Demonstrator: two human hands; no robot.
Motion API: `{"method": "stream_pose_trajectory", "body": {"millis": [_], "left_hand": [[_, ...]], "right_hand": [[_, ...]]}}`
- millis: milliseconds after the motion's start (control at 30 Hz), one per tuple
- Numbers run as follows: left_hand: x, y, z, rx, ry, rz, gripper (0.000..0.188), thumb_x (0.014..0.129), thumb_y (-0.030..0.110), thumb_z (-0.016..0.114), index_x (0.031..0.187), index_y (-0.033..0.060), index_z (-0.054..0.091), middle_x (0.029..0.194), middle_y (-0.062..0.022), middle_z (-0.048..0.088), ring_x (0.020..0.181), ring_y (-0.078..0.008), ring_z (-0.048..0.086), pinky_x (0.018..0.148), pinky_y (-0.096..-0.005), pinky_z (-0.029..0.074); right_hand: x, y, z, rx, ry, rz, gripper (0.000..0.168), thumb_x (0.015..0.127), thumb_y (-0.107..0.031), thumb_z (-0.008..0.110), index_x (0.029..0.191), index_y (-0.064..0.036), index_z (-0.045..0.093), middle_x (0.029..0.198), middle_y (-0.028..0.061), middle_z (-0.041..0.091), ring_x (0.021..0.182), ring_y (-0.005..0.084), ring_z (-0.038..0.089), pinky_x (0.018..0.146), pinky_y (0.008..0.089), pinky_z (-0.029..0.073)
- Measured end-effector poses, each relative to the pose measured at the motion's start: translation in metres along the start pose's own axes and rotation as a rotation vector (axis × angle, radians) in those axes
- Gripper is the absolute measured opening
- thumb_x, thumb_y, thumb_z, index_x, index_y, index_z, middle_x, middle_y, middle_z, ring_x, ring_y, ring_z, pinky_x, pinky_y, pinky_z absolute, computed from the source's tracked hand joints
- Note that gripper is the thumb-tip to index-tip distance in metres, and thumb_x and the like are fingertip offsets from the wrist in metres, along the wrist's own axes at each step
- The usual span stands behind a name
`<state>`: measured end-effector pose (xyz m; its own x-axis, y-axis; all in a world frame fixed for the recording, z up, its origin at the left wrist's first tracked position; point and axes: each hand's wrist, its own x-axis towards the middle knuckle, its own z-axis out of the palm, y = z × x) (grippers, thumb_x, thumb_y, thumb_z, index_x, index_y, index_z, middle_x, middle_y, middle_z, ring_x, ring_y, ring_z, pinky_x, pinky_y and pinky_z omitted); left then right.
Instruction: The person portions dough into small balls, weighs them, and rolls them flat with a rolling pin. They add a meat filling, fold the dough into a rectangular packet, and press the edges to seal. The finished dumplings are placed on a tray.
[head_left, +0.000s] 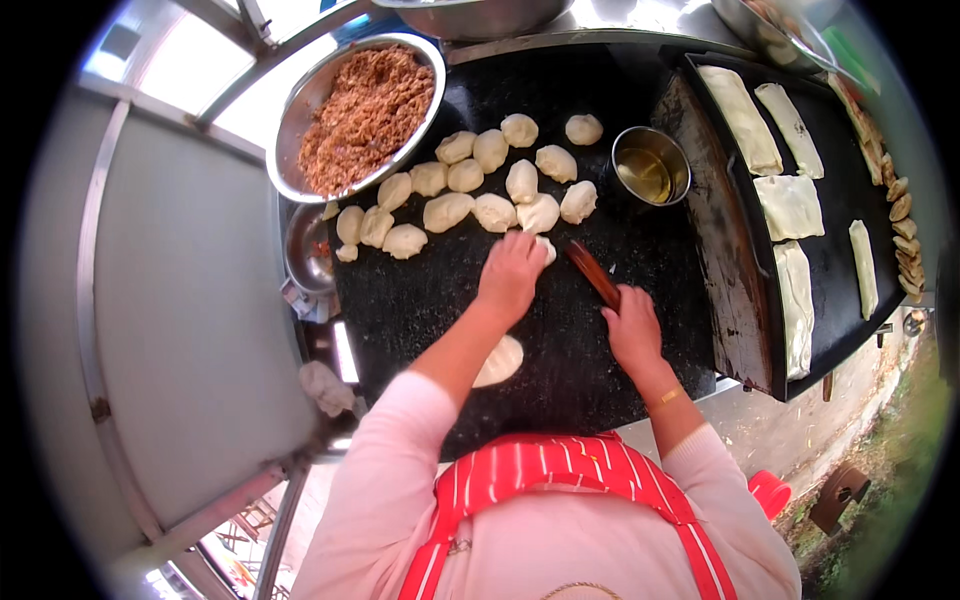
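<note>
My left hand (511, 276) has its fingers curled over a small dough ball (549, 252) at the near edge of the dough group, hiding most of it. In my right hand (636, 328) is a dark reddish wooden rolling pin (592, 271), held by its near end and angled toward the upper left. A flattened oval of dough (504, 363) lies nearer to me, partly behind my left forearm. Just beyond my left hand, several plump dough balls (465, 176) are spread over the black work surface (570, 382), some touching one another.
A steel bowl of reddish minced filling (367, 112) stands at the far left, above a smaller metal bowl (307, 251). Right of the dough is a metal cup of yellowish oil (651, 169). A raised black griddle (840, 247) on the right bears filled dough parcels (789, 206) and browned pieces (906, 244).
</note>
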<state>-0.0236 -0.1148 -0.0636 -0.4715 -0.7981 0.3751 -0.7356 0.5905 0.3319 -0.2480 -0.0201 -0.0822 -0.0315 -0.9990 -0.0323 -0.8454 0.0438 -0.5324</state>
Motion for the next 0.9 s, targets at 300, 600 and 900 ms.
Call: {"method": "stream_pose_trajectory", "body": {"millis": [300, 600, 900], "left_hand": [[0.1, -0.026, -0.068, -0.115, 0.148, -0.302, 0.044, 0.089, 0.024, 0.068, 0.12, -0.0029, 0.054, 0.124, -0.0247, 0.057, 0.116, -0.0429, 0.054, 0.098, -0.0458, 0.046], [-0.085, 0.056, -0.033, 0.015, -0.765, -0.025, 0.088, 0.088, 0.058, 0.057, 0.156, 0.0095, 0.028, 0.164, -0.0175, 0.021, 0.153, -0.0343, 0.015, 0.122, -0.0575, 0.006], [-0.133, 0.009, -0.077, 0.035, -0.656, -0.234, 0.085, 0.092, 0.042, 0.056, 0.158, 0.003, 0.018, 0.165, -0.0222, 0.01, 0.154, -0.0371, 0.004, 0.122, -0.054, 0.003]], "right_hand": [[-0.001, 0.044, -0.019, 0.26, 0.085, 0.172, 0.038, 0.09, -0.019, 0.068, 0.122, -0.002, 0.056, 0.115, 0.0198, 0.062, 0.108, 0.0413, 0.058, 0.092, 0.0458, 0.048], [-0.036, 0.009, -0.016, 0.447, 0.068, 0.19, 0.037, 0.091, -0.017, 0.068, 0.123, -0.001, 0.056, 0.112, 0.0174, 0.062, 0.104, 0.0365, 0.061, 0.089, 0.0404, 0.048], [-0.062, -0.073, -0.007, 0.284, 0.012, -0.091, 0.041, 0.084, -0.013, 0.073, 0.12, -0.003, 0.057, 0.106, 0.0166, 0.06, 0.104, 0.0378, 0.058, 0.088, 0.0427, 0.049]]}}
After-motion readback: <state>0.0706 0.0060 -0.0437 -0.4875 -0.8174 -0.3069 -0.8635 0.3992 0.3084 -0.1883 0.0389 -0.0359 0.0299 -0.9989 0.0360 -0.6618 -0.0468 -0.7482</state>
